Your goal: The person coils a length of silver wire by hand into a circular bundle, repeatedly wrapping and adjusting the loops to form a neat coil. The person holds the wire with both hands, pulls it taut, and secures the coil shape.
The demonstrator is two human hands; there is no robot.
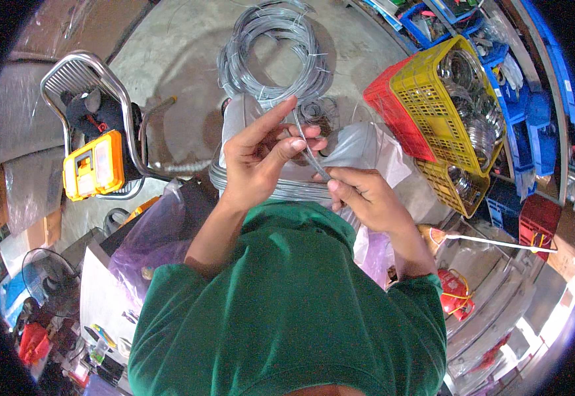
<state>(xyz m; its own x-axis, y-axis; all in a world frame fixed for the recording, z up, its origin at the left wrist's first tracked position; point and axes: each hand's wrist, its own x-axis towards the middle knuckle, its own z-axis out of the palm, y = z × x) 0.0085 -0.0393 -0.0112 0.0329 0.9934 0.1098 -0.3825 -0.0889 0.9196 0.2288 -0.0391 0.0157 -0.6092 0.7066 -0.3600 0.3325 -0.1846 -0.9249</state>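
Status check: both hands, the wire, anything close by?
Right hand pinching wire. Left hand with thumb and fingers about its farther stretch, firm hold unclear. Coil across the lap; larger coil on the floor ahead.

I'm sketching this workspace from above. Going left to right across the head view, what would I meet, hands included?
Yellow case → left hand → right hand (pinching grey wire) → upper yellow crate → dark red crate.

Thin silvery wire strands (pixel 310 154), bunched, slightly bowed, slanting between left hand (pixel 259 144) and right hand (pixel 364 195).
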